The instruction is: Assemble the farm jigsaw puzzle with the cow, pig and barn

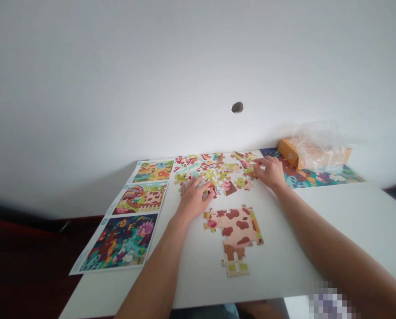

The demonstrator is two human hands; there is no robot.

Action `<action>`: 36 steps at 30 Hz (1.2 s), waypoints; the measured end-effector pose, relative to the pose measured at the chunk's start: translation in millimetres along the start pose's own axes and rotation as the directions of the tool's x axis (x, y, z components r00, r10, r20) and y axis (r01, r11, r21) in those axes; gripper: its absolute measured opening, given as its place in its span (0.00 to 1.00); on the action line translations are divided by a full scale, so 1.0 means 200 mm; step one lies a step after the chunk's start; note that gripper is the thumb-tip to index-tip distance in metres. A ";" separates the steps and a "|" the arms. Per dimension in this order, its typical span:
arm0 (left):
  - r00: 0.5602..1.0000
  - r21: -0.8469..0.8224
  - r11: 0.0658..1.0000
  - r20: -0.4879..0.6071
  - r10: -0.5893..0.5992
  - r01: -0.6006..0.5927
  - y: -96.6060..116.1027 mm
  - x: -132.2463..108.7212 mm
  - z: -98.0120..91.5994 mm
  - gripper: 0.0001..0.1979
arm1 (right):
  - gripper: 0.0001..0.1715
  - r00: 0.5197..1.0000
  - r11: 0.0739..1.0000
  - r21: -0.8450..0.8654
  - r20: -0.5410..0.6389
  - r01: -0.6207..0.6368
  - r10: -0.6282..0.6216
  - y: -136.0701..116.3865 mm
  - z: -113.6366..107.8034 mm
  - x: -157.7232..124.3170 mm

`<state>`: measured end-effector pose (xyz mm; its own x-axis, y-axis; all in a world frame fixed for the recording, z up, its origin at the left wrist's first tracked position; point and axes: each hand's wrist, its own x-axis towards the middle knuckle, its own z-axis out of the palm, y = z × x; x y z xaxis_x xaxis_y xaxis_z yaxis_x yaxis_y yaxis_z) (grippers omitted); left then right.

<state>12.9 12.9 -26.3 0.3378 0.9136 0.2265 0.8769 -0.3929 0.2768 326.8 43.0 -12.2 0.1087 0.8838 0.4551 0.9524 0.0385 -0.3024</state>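
Note:
On the white table lies a partly joined cow puzzle, pink and brown. Behind it is a heap of several loose puzzle pieces. My left hand rests flat on the near edge of the heap, fingers spread over some pieces. My right hand is at the heap's right side, its fingers curled and pinching a small puzzle piece.
A reference sheet with three farm pictures lies along the table's left side. At the back right are an orange box and a clear plastic bag on a finished colourful puzzle. A white wall stands behind the table.

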 end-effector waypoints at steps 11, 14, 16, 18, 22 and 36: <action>0.998 0.023 0.999 -0.061 -0.029 0.030 -0.01 0.01 -0.02 0.17 | 0.26 0.896 0.936 -0.024 0.297 0.352 -0.329 -0.28 -0.12 -0.11; 0.996 0.030 0.999 -0.079 -0.031 0.034 -0.01 0.01 -0.03 0.17 | 0.28 0.889 0.936 -0.102 0.363 0.336 -0.280 -0.22 -0.16 -0.09; 0.997 0.027 0.999 -0.074 -0.023 0.025 0.00 0.01 -0.03 0.16 | 0.28 0.868 0.937 -0.106 0.422 0.333 -0.260 -0.19 -0.17 -0.08; 0.998 0.021 1.000 -0.053 -0.018 0.019 0.00 0.00 -0.04 0.16 | 0.25 0.855 0.943 -0.095 0.458 0.318 -0.243 -0.19 -0.16 -0.08; 0.999 0.011 1.000 -0.028 -0.018 0.018 0.01 0.00 -0.05 0.17 | 0.17 0.846 0.956 -0.048 0.480 0.290 -0.232 -0.19 -0.14 -0.07; 0.938 -0.165 0.955 -0.287 0.193 -0.247 0.02 0.01 -0.04 0.13 | 0.14 0.844 0.948 0.151 0.432 0.280 -0.318 -0.19 -0.15 -0.06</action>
<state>14.8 12.9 -17.0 0.3880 0.7512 0.5339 0.6978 -0.6179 0.3623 298.0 17.1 19.6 -0.3344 0.9350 0.1182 0.8905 0.3546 -0.2851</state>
